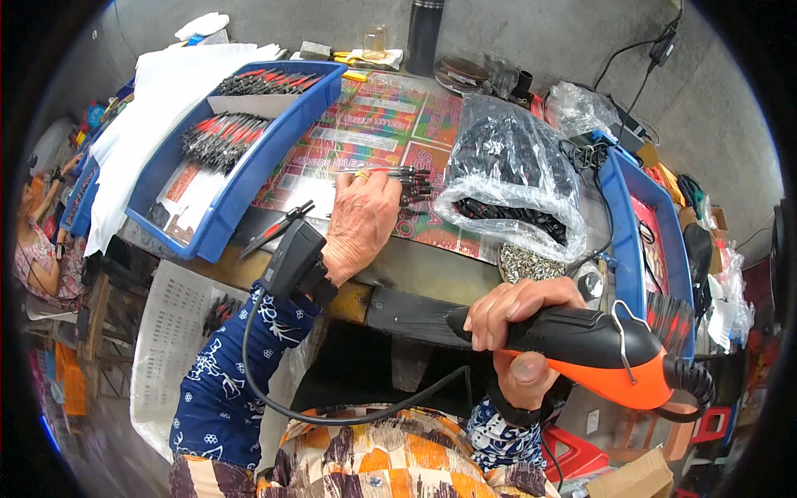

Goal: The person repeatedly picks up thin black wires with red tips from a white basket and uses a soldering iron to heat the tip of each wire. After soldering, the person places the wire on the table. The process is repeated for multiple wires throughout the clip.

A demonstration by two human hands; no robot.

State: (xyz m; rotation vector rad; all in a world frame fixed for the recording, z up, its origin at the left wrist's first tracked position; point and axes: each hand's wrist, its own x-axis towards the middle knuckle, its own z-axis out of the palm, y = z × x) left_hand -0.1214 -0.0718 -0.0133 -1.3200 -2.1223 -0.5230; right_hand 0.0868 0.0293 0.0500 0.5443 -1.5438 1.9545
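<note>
The right hand (519, 319) is wrapped tight around a black and orange heat gun (589, 344), fingers over the black barrel and thumb under it. The gun hangs off the near edge of the workbench (415, 266), its black nozzle pointing left along that edge and its orange rear and coiled cord toward the right. A wire hook stands up from its back.

The left hand (361, 220) lies palm down on the bench, just in from the near edge. Its fingertips pinch a small bundle of red and black cable ends (407, 178) that lies on a colourful printed sheet (374, 116) covering the middle of the bench. A black device (292, 257) is strapped at the wrist, its cord looping down across the lap.

Just right of the bundle a clear plastic bag (510, 178) full of black parts takes up the centre right, nearly touching the fingers, with a small pile of silver metal bits (527, 264) at its near side. Left of the hand a pair of red-handled pliers (278, 228) rests near the front edge. Beyond it, a blue tray (241, 187) of finished red and black leads runs toward the far left corner. Another blue tray (627, 241) lines the right edge. Open room is scant: only the strip of printed sheet between the left tray and the bag.
</note>
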